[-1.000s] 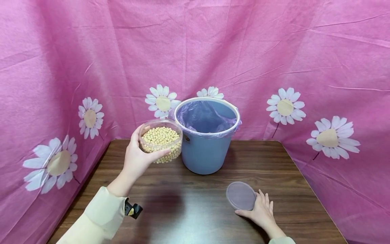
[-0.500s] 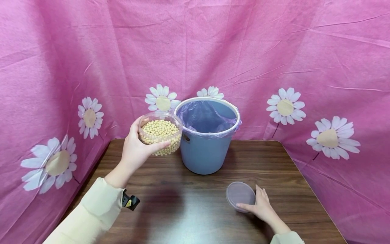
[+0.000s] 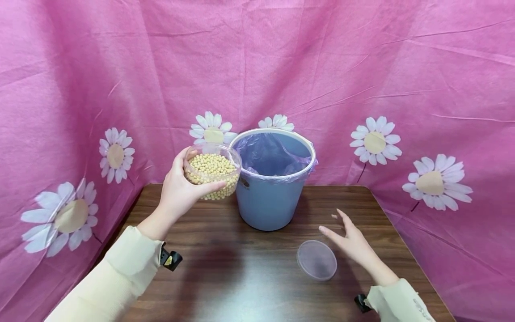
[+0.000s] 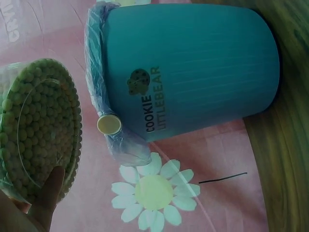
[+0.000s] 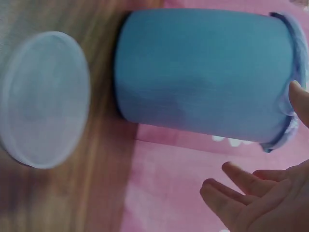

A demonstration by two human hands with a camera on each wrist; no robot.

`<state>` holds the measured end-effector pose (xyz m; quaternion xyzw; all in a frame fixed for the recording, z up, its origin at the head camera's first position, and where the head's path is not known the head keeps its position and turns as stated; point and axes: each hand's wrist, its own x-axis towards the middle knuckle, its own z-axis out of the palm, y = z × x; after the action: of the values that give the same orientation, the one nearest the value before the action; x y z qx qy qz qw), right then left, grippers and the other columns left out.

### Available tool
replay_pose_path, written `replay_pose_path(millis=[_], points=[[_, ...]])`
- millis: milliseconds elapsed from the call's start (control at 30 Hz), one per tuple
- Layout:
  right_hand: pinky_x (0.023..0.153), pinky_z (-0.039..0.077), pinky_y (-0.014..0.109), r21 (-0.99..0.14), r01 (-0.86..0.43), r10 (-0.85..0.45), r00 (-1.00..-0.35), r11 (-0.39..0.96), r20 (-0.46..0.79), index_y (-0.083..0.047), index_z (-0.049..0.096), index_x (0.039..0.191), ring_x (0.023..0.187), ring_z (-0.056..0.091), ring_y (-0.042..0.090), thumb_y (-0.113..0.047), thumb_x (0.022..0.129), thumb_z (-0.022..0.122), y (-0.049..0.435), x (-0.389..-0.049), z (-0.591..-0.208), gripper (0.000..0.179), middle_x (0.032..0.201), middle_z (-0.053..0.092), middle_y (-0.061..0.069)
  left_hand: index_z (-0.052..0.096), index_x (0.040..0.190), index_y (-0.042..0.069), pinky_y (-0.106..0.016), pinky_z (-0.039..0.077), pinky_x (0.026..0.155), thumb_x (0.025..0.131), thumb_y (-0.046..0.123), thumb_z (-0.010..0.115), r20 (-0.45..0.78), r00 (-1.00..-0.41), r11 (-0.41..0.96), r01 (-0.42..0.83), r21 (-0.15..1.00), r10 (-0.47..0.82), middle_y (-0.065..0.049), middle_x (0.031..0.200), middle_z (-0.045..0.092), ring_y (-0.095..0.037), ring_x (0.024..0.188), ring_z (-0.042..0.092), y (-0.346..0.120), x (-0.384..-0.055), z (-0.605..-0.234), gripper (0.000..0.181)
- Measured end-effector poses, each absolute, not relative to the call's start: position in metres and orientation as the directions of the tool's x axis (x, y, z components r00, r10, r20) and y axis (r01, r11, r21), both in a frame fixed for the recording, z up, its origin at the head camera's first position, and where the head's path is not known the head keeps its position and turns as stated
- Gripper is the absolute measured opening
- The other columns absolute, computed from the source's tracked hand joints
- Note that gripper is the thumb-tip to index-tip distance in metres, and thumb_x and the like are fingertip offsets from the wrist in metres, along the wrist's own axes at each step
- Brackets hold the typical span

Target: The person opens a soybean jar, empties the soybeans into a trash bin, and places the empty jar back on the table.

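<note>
My left hand (image 3: 179,190) grips a round clear plastic tub (image 3: 238,166) of yellow soybeans (image 3: 212,164) from its left side, thumb across the front. The tub is in the air, just left of and in front of the rim of a blue bin (image 3: 269,201). Seen from below in the left wrist view, the beans (image 4: 43,121) press against the clear base. My right hand (image 3: 356,243) hovers over the table with fingers spread, holding nothing. Beneath and to its left, the round translucent lid (image 3: 317,260) lies flat on the wood; the right wrist view shows this lid (image 5: 46,99) apart from the fingers.
A thin purple bag (image 3: 310,163) lines the bin and folds over its white rim. The bin stands upright toward the back of the brown wooden table (image 3: 257,273). Pink cloth (image 3: 241,58) printed with daisies hangs behind and on both sides.
My right hand has let go of the lid, leaving it on the table, and has risen up and away toward the bin. The left hand has lifted the tub slightly.
</note>
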<state>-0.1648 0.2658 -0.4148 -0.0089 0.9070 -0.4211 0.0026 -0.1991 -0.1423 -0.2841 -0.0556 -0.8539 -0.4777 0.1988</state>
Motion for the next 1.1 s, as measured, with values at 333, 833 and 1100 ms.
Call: replay_pose_path(millis=[333, 833, 1100], points=[[0.101, 0.048, 0.050, -0.761, -0.140, -0.047, -0.989, 0.633, 0.143, -0.004, 0.031, 0.153, 0.128, 0.053, 0.039, -0.037, 0.098, 0.060, 0.270, -0.188, -0.366, 0.070, 0.141, 0.054, 0.023, 0.036, 0.149, 0.016, -0.050, 0.039, 0.109, 0.059, 0.049, 0.093, 0.381, -0.920, 0.595, 0.260, 0.761, -0.086, -0.006, 0.143, 0.054, -0.028, 0.131, 0.050, -0.143, -0.207, -0.273, 0.112], [0.078, 0.048, 0.013, -0.768, -0.184, -0.107, -0.983, 0.614, 0.150, -0.005, 0.031, 0.154, 0.095, 0.064, 0.004, -0.036, 0.101, 0.055, 0.262, -0.244, -0.306, 0.066, 0.133, 0.059, 0.028, 0.036, 0.150, 0.016, -0.052, 0.040, 0.108, 0.058, 0.060, 0.089, 0.389, -0.919, 0.665, 0.254, 0.703, -0.060, -0.008, 0.145, 0.051, -0.029, 0.133, 0.049, -0.142, -0.221, -0.267, 0.115], [0.077, 0.055, 0.017, -0.789, -0.125, -0.157, -0.987, 0.602, 0.036, -0.010, 0.021, 0.158, 0.087, 0.063, 0.006, -0.044, 0.100, 0.052, 0.258, -0.278, -0.294, 0.074, 0.132, 0.056, 0.031, 0.039, 0.147, 0.017, -0.053, 0.044, 0.101, 0.055, 0.064, 0.088, 0.408, -0.911, 0.702, 0.257, 0.664, -0.053, -0.007, 0.140, 0.055, -0.028, 0.126, 0.053, -0.136, -0.237, -0.258, 0.114]])
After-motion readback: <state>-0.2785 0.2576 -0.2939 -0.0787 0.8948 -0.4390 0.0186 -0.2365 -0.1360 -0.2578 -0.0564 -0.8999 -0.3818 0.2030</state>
